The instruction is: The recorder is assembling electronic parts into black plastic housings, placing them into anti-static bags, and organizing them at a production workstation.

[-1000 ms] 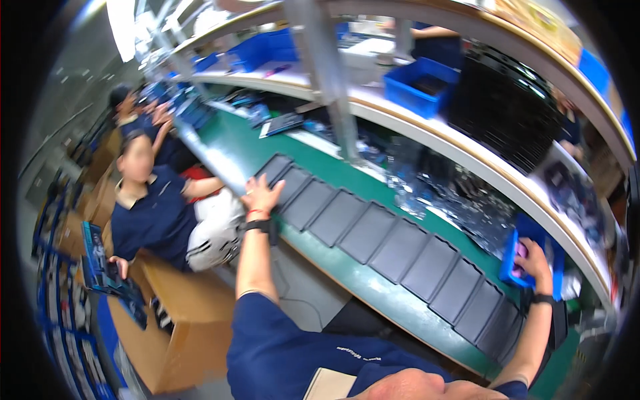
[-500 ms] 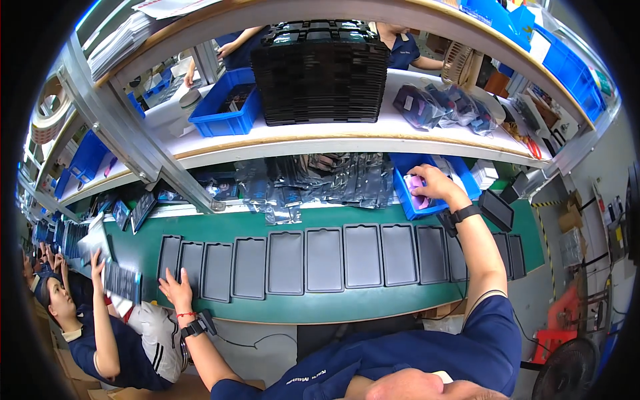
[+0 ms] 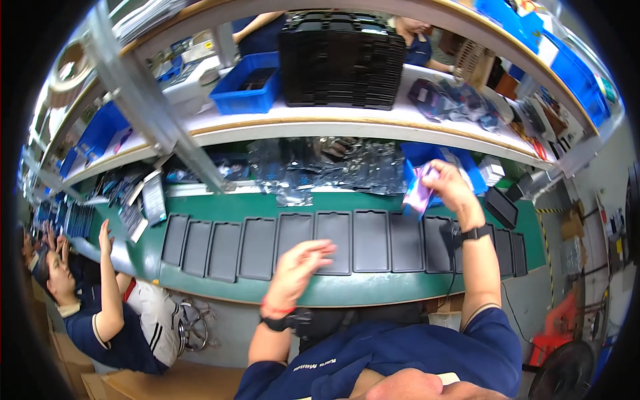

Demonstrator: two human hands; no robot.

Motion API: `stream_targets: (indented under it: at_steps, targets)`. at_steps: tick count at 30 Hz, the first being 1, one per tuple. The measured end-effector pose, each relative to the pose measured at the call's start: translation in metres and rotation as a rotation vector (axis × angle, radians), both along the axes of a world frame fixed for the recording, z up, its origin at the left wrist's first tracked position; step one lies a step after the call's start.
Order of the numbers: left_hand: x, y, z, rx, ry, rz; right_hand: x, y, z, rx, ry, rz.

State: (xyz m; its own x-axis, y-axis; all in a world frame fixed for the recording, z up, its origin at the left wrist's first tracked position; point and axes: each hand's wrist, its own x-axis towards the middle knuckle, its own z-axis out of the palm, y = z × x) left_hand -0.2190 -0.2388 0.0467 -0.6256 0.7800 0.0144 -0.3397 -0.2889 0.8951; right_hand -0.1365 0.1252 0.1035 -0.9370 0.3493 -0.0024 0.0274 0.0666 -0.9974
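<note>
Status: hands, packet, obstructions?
Right hand holds pink-purple packet near blue bin. Left hand open, no item visible in it. Left hand partly blocks view of dark trays.

A navy-blue, short-sleeved fabric shirt [image 3: 427,339] has beige-trimmed cuffs [image 3: 481,315], a cream collar [image 3: 451,378] at its neck and small white lettering [image 3: 316,365] on its front. Between the shirt's left cuff and the left hand [image 3: 297,267] sit a black wristband [image 3: 275,324] with a boxy dark module [image 3: 303,323] and a thin red bracelet [image 3: 277,309]. Beyond its right cuff, another black wristband [image 3: 476,233] bears a dark module [image 3: 455,233].
</note>
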Motion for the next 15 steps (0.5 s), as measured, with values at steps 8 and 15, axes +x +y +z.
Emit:
stream_targets:
  at_steps: [8,15]
  targets:
    - [0.011,0.016,-0.035,0.460,-0.696,-0.500,-0.047,-0.186,0.014,0.376,-0.151,0.490]
    - [0.009,-0.086,-0.034,0.290,-0.471,0.205,-0.110,-0.273,-0.013,0.808,0.288,0.628]
